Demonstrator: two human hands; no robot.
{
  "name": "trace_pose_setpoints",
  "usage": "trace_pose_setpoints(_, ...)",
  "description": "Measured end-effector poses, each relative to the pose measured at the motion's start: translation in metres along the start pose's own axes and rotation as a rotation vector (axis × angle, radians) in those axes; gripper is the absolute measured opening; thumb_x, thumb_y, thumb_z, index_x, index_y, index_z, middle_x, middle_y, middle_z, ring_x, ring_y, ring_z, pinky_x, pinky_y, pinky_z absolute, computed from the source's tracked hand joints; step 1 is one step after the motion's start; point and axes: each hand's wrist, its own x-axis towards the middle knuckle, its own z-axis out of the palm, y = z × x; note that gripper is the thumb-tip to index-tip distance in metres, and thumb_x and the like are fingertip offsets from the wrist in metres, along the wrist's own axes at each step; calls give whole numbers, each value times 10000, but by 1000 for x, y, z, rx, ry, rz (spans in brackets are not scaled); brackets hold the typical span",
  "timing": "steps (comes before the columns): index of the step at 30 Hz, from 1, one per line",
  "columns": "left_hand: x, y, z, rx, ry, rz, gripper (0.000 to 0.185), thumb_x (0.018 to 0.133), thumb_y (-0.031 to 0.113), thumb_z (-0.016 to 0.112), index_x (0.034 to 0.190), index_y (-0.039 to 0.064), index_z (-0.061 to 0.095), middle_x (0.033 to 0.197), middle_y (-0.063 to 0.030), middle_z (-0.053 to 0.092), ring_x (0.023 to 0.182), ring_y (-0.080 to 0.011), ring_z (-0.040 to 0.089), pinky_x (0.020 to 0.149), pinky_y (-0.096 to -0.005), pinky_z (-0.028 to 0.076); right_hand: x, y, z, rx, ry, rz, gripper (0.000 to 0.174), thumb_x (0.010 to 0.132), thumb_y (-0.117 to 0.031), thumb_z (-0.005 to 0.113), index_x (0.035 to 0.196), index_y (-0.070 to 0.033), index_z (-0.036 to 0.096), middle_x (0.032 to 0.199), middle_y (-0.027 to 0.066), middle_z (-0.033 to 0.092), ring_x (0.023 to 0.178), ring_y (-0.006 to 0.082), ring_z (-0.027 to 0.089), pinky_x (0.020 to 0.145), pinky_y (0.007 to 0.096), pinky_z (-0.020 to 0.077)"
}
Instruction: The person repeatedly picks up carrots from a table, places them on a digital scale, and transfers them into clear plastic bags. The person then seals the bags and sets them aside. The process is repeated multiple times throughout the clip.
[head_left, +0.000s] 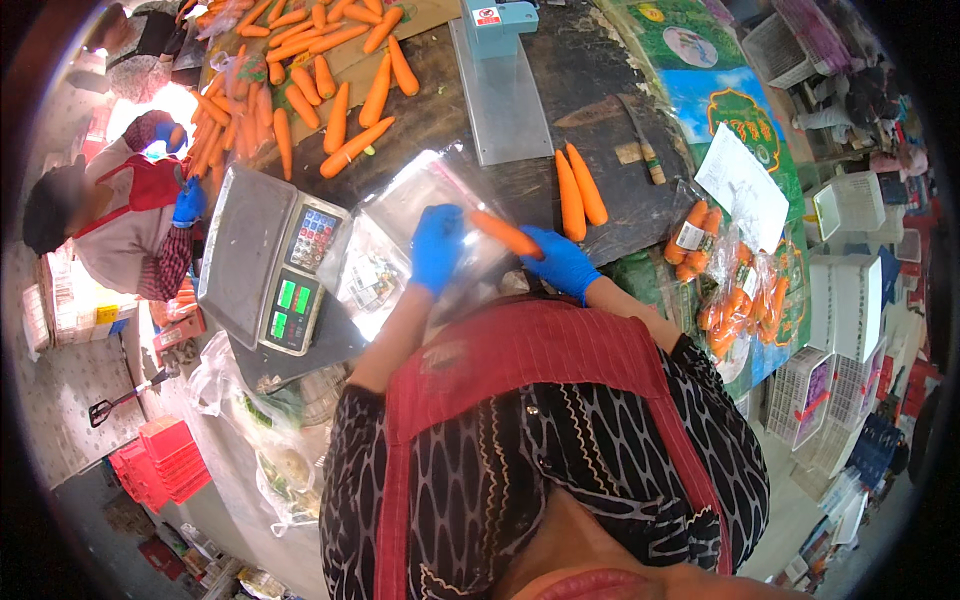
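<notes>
In a blue glove, my left hand (437, 247) is on a clear plastic bag (424, 184) at the near side of the table. My right hand (559, 260), gloved in blue too, grips the thick end of a carrot (504, 232). That carrot's thin end lies at the bag, close to my left fingers; whether it is inside or on top of the film I cannot tell. Two loose carrots (571, 196) lie just beyond my right hand. A sheet of small printed labels (369, 276) lies left of my left wrist, under clear film.
A digital scale (289, 255) stands at left, with a carrot pile (330, 90) beyond it. A blue-grey bag sealer (501, 82) stands at the back. A knife (646, 146) lies right of it. Bagged carrots (739, 300) and paper (742, 187) lie at right. A co-worker (135, 202) stands at far left.
</notes>
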Motion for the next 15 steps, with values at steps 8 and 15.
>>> trace_pose_setpoints(8,12,-5,19,331,-53,22,212,927,295,559,996,95,567,972,-158,558,862,-369,583,777,-456,471,-5,5,-17,42,-58,162,449,882,-340,610,1234,-71,542,1087,232,627,1018,409,600,846,459,497)
trace_pose_setpoints(15,14,-5,14,193,18,67,168,942,232,538,1009,96,609,968,-147,586,870,-360,607,762,-429,480,-5,-1,-26,-47,-88,153,339,885,-338,545,1035,-34,564,940,207,645,873,377,635,769,451,499)
